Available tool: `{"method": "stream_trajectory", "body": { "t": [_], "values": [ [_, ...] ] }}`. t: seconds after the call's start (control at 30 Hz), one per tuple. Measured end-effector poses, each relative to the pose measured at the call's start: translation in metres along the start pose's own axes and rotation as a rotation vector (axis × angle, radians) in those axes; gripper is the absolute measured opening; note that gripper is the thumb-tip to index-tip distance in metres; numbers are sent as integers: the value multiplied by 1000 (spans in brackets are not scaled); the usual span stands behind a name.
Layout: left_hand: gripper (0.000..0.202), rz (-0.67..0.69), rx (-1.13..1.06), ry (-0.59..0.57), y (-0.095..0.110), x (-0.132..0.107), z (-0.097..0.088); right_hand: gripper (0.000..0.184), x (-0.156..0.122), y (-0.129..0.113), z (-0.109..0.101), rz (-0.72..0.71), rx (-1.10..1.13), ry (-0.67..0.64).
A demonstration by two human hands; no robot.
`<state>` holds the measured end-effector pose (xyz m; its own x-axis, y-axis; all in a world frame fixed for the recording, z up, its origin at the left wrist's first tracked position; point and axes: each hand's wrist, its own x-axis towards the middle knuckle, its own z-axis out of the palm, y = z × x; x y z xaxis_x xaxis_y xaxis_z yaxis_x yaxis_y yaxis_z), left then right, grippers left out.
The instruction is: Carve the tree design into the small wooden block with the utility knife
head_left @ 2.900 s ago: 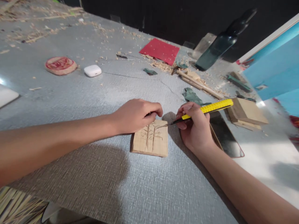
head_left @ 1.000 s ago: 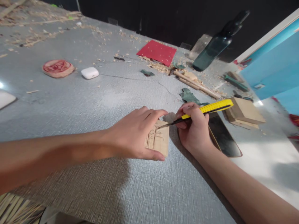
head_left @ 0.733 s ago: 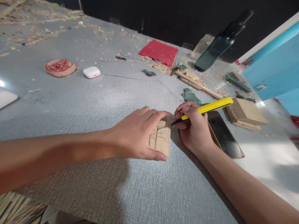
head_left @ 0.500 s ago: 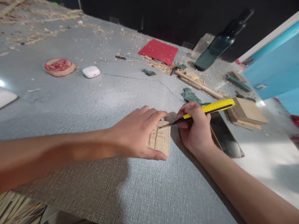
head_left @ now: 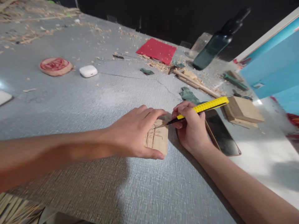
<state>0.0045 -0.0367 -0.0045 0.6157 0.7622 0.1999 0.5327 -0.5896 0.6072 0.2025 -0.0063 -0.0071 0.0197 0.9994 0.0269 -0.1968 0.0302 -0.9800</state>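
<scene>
Wood block (head_left: 158, 140): small, flat on table (head_left: 93, 102), approx. centre of view; top face carries carved tree-like lines.

Left hand (head_left: 134, 133): palm down over block's left part, forearm coming in from the left. Fingers extended across block's far edge, thumb pressed against its near edge; fingers grasping the block, pinning it to the table.

Right hand (head_left: 192, 129): just right of block, heel resting on table, forearm angled in from lower right. Fingers clenched pen-style on yellow utility knife (head_left: 202, 108); blade tip touching block's upper face near the far edge, handle slanting up and away to the right.

Ref. block: phone (head_left: 220, 132) lying right of it, partly under right hand; wood blanks (head_left: 243, 110) beyond phone; dark bottle (head_left: 217, 42) and red sheet (head_left: 156, 51) far behind; white earbud case (head_left: 88, 71) and round carved disc (head_left: 55, 65) far left-rear. Shavings scattered along the rear.
</scene>
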Motion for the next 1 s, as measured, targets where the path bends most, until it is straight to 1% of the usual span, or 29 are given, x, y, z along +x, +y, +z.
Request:
{"method": "stream_trajectory", "body": {
  "t": [0.1, 0.17, 0.2, 0.3, 0.37, 0.57, 0.63, 0.7, 0.77, 0.83, 0.9, 1.0],
  "values": [
    [98, -12, -6, -6, 1, 1, -1, 14, 1, 1, 0, -40, 33, 92],
    [98, -13, -7, -6, 1, 1, -1, 16, 3, 1, -1, -42, 48, 113],
    [96, -12, -8, -4, 1, 1, 0, 16, 3, 1, -2, -32, 47, 97],
    [92, -1, -8, 2, 0, 1, 0, 13, 3, 0, -2, -2, 30, -10],
    [91, 4, -5, -1, -1, 1, 0, 11, 2, 1, -2, -2, 21, -41],
    [94, 2, 21, -10, -1, 1, -1, 14, 3, 4, -2, -72, 38, 92],
    [94, 2, 26, -10, -1, 1, 0, 14, 4, 3, -3, -67, 41, 102],
    [92, 6, 17, -5, -1, 1, 0, 13, 4, 2, -3, -37, 38, 55],
    [91, 13, -4, 5, -2, 1, 1, 11, 3, 1, -3, -12, 24, -20],
    [91, 16, -16, 9, -2, 1, 1, 10, 1, 0, -2, -2, 13, -52],
    [90, 14, -5, 3, -2, 1, 1, 10, 1, 1, -1, -6, 11, -19],
    [92, 6, 25, -11, -1, 2, 0, 12, 2, 1, -1, -38, 44, 83]
  ]
}}
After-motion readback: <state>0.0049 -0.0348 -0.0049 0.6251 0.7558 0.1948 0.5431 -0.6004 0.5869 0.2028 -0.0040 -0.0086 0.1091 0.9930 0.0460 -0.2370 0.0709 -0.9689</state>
